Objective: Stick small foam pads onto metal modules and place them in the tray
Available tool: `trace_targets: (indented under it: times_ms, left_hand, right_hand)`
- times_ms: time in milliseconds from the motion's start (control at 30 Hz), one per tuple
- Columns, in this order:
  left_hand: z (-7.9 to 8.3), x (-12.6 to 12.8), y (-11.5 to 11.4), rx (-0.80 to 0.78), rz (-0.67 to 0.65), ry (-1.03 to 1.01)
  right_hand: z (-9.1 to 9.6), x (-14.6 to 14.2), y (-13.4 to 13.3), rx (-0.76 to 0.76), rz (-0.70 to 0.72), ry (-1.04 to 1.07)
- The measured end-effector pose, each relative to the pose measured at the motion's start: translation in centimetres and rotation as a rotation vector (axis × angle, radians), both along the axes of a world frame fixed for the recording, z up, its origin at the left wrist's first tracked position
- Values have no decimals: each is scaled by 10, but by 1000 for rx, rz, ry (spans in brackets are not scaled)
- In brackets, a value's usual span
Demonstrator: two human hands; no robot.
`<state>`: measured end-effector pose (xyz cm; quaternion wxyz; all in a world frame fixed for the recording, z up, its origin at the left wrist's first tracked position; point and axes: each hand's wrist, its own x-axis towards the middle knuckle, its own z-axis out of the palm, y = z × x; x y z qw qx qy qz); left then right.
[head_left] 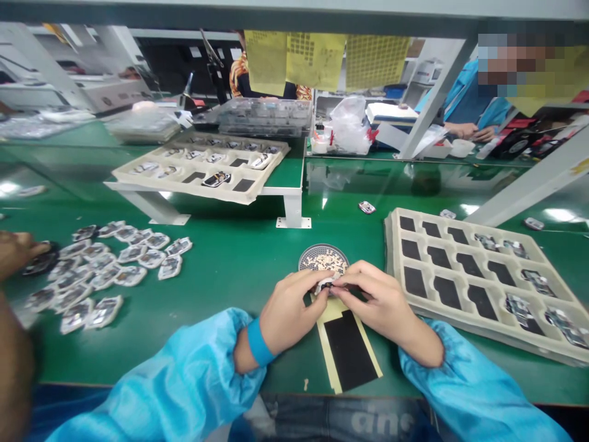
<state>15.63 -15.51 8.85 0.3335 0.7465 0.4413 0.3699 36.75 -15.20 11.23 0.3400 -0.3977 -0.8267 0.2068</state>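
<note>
Between my fingertips is a small white-and-dark device housing (327, 283), largely covered by the fingers. My left hand (291, 313), with a blue band at the wrist, pinches it from the left. From the other side my right hand (380, 301) grips its right edge with thumb and forefinger. Just behind the hands sits a round perforated dish (309, 253) holding many tiny pale and dark pieces. Under and in front of the hands lies a black pad (350, 353) edged with yellow tape on the green bench.
To the right stands a cream compartment tray (391, 245) with several circuit boards. Several white housings (92, 270) lie at left, beside another person's hand (18, 252). A second tray (184, 190) rests on a raised shelf. Another person's hands (473, 131) show at back right.
</note>
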Motion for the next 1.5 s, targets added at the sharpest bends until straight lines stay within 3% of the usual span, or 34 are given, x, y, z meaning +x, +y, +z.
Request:
trace_targets:
  times_ms: [167, 333, 433, 533, 700, 800, 867, 900, 1000, 1033, 1100, 1167, 1300, 1400, 1500]
  left_hand:
    - [-1, 1, -2, 4, -2, 21]
    - [7, -5, 9, -60, 77, -24]
    - [8, -27, 36, -109, 269, 32]
    - [-7, -65, 77, -134, 473, 156]
    - [-40, -128, 146, -163, 602, 225]
    - [-38, -138, 159, -125, 721, 389]
    - [-25, -127, 151, -132, 713, 545]
    - [-16, -116, 143, -150, 638, 579]
    - [13, -64, 120, -241, 281, 403]
    - [21, -42, 118, -230, 160, 354]
    - [30, 4, 126, -139, 40, 309]
    - [29, 48, 150, -47, -37, 345]
    - [3, 114, 212, -90, -42, 411]
    - [-13, 139, 238, -130, -2, 408]
    - [-13, 140, 236, -169, -5, 301]
  right_hand:
    - [-2, 0, -3, -92, 7, -164]
    - [-2, -6, 7, -247, -93, -21]
    - [-5, -8, 20, -308, -223, -85]
    - [-10, -8, 27, -331, -254, -137]
    - [-7, -6, 21, -346, -254, -50]
    - [6, -3, 14, -359, -225, 30]
    - [14, 0, 10, -361, -206, 73]
    - [17, 2, 8, -348, -194, 89]
    - [20, 8, 5, -251, -155, 87]
    - [20, 10, 4, -226, -145, 75]
    - [18, 13, 4, -245, -135, 55]
    - [17, 15, 5, -358, -101, 84]
    - [18, 17, 10, -627, 41, 252]
    - [24, 17, 12, -736, 102, 318]
    - [31, 21, 11, -701, 89, 297]
